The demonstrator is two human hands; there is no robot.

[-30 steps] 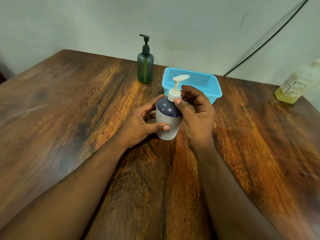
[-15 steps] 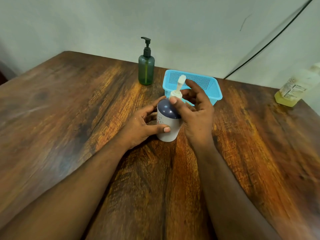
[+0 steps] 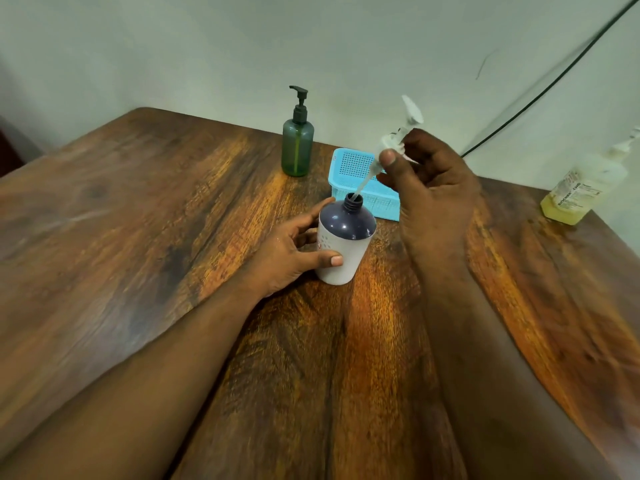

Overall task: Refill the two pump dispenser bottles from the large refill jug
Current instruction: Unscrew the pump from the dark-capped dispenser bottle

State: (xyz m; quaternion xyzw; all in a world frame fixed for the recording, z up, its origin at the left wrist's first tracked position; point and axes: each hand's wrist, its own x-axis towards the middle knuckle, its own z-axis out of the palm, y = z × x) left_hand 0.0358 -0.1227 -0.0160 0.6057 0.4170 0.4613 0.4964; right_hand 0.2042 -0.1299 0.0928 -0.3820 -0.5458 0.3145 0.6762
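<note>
Gripping the white pump head (image 3: 398, 140), right hand (image 3: 433, 195) is closed around its collar, thumb and fingers pinching it, nozzle sticking up past the fingers. Pump is lifted clear of the bottle neck and tilted; its dip tube (image 3: 365, 181) slants down from the hand, lower end right at or just inside the open neck, cannot tell which. Some motion blur on the pump.

Left hand (image 3: 294, 247) is below and to the left of the right hand, half-curled around the side of the purple-topped white bottle (image 3: 343, 244), thumb across its front, fingers behind. Bottle stands upright on the wooden table (image 3: 138, 237), cap off, threaded mouth showing.

Just behind the bottle, under the right hand, sits a blue mesh basket (image 3: 353, 168). Further left of that hand, near the wall, a green pump bottle (image 3: 297, 147) stands upright with its black pump on, apart from both hands. Well off to the right of the right hand, at the table's far edge, the refill jug (image 3: 578, 192) with yellowish liquid low in it and a printed label, blurred. A black cable (image 3: 540, 95) runs up the wall behind.
</note>
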